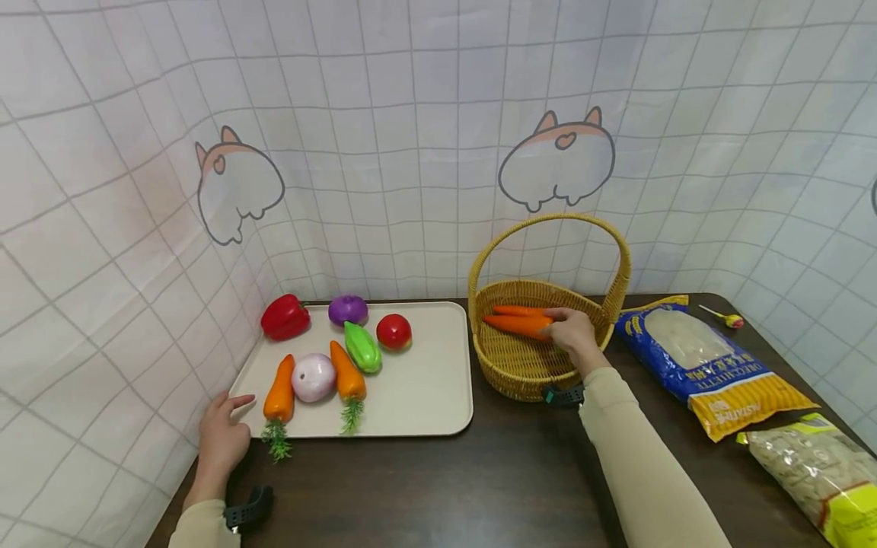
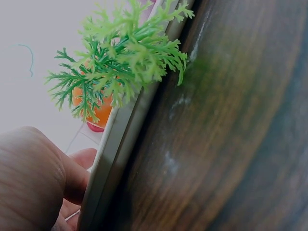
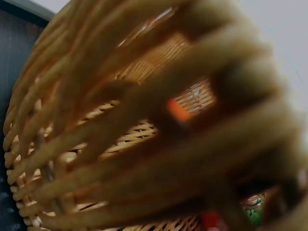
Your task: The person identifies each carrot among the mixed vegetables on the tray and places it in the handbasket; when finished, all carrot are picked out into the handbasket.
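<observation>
In the head view, my right hand (image 1: 572, 333) reaches into a yellow wicker basket (image 1: 524, 384) and grips an orange carrot (image 1: 519, 326) near its thick end. A second carrot (image 1: 515, 310) lies just behind it, partly covered by the fingers. Basket weave fills the right wrist view and hides that hand. My left hand (image 1: 224, 435) rests at the left edge of a cream tray (image 1: 428, 396), one finger stretched over the rim. Closest to it on the tray is a carrot (image 1: 279, 392) with green leaves (image 2: 130, 57).
Also on the tray are a red pepper (image 1: 285, 317), purple onion (image 1: 348, 310), green vegetable (image 1: 362, 348), red tomato-like ball (image 1: 393, 332), pale onion (image 1: 314, 378) and another carrot (image 1: 348, 371). Pasta bags (image 1: 706, 358) and a lollipop (image 1: 731, 320) lie right of the basket.
</observation>
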Available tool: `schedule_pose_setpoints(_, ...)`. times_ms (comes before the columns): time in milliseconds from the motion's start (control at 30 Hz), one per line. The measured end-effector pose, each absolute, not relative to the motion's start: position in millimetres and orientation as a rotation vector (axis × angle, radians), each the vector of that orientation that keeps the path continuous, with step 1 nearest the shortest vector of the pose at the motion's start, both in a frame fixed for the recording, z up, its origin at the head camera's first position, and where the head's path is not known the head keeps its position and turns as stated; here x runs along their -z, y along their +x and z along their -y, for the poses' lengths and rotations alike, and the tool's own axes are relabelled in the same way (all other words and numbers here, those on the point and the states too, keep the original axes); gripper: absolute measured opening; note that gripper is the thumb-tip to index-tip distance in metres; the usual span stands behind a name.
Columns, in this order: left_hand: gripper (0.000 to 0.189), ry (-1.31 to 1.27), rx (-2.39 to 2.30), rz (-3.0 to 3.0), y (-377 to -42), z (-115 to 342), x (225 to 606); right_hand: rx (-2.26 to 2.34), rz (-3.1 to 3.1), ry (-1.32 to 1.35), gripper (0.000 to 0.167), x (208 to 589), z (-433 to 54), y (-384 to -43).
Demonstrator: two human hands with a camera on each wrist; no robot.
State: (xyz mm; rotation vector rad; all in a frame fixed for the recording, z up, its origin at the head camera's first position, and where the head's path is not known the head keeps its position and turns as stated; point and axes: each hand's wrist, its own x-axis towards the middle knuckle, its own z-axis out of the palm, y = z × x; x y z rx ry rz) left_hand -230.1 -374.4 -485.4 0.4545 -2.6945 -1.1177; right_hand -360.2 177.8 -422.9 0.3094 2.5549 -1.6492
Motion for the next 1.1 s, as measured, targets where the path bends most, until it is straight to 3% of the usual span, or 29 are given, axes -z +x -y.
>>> schedule_pose_setpoints(700,0.051,0.446,1.076,2.688,-231,374,487,1.688,-2.622,0.384,0.044,422,-184,-367)
schedule_pose_setpoints(1100,0.052,0.414,1.068,2.683,-230,376,487,1.791,-2.615,0.264,0.046,410,-188,-358)
